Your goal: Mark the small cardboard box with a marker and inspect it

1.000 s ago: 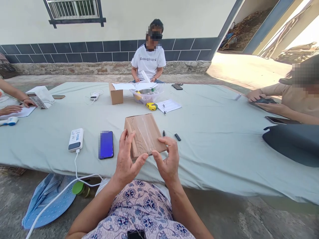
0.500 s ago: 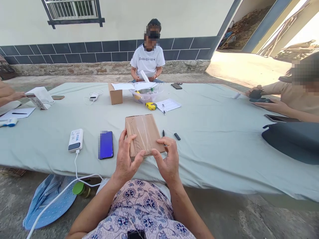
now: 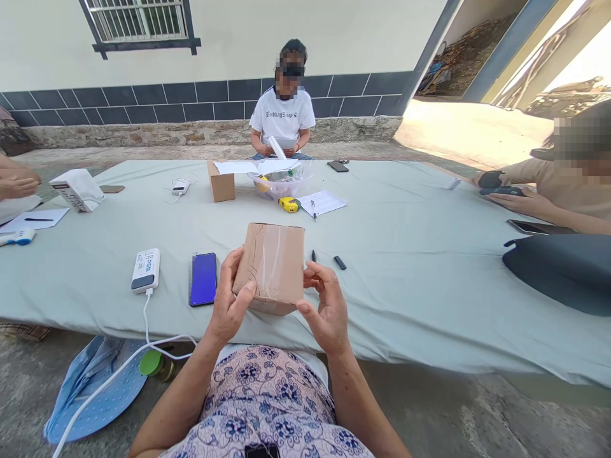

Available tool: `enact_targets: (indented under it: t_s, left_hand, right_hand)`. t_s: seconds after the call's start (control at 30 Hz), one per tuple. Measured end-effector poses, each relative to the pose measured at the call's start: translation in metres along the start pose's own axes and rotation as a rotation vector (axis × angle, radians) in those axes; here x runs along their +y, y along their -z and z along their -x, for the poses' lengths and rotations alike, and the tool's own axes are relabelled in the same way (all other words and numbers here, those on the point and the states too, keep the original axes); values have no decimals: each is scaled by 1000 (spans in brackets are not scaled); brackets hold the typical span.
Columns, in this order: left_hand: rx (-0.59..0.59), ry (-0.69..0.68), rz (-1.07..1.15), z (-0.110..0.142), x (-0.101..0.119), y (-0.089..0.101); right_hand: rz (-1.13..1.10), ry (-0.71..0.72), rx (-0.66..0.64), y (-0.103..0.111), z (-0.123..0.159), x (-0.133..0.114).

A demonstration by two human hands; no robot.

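Observation:
A flat brown cardboard parcel (image 3: 273, 264), sealed with clear tape and marked with thin pen lines, is lifted off the grey-green cloth and tilted up towards me. My left hand (image 3: 229, 305) grips its left edge, thumb on the front. My right hand (image 3: 327, 305) holds its right edge with curled fingers. A blue-screened phone (image 3: 203, 278) lies just left of my left hand. A white power bank (image 3: 146, 270) with a white cable lies further left. Two small dark pen parts (image 3: 339, 262) rest on the cloth beyond my right hand.
Across the cloth-covered table (image 3: 405, 254) sits a person in a white shirt (image 3: 282, 117), behind a small cardboard box (image 3: 221, 182), a clear bowl (image 3: 281, 181), a yellow tape measure (image 3: 289, 204) and papers. Another person's hands (image 3: 510, 194) and a dark bag (image 3: 563, 270) are right. A white box (image 3: 76, 189) is left.
The parcel lay flat on the cloth under my fingers; now both hands have lifted it and tipped its far edge up. The hand at far left has drawn back from the paper.

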State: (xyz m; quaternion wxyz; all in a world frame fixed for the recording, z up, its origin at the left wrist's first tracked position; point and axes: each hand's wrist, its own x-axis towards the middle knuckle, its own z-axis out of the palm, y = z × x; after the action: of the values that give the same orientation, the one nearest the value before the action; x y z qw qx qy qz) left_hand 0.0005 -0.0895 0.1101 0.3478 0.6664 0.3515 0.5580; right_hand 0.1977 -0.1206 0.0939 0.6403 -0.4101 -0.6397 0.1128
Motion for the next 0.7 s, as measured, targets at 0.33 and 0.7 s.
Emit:
enact_targets:
  t_s: [0.33,0.7]
  left_hand:
    - [-100,-3,36,0,-2,9]
    - [-142,45,166,-1,-12,19]
  right_hand:
    - [186,115,-168,18,-6,-1]
    - [33,-115,-13,22,-6,17]
